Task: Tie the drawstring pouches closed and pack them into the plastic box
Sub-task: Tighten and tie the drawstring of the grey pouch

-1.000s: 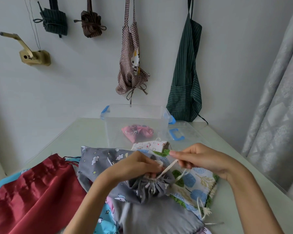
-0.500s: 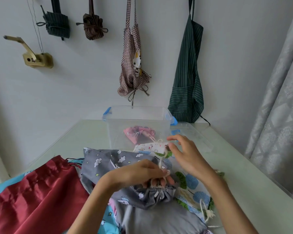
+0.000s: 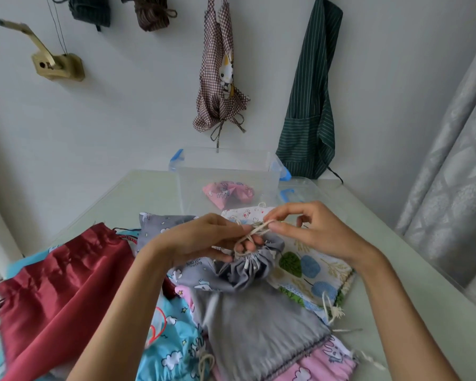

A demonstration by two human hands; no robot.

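Observation:
A grey cartoon-print pouch (image 3: 245,273) lies at the table's middle with its mouth gathered tight. My left hand (image 3: 204,240) grips the gathered neck and a strand of its beige drawstring (image 3: 254,229). My right hand (image 3: 308,229) pinches the cord's other strand just above the neck, where the strands cross. Behind them stands the clear plastic box (image 3: 270,185) with blue latches, holding one tied pink pouch (image 3: 227,192). Several untied pouches lie around: a dark red satin one (image 3: 58,292), a leaf-print one (image 3: 313,273), a plain grey one (image 3: 259,331), a blue cloud one (image 3: 173,350).
The box's clear lid (image 3: 305,193) lies to the box's right. A white printed pouch (image 3: 245,214) sits in front of the box. Aprons (image 3: 308,105) hang on the wall behind. A grey curtain (image 3: 451,160) borders the table's right side.
My right hand came back from its reach toward the box and now pinches the cord close to my left hand. The strands now cross above the gathered neck.

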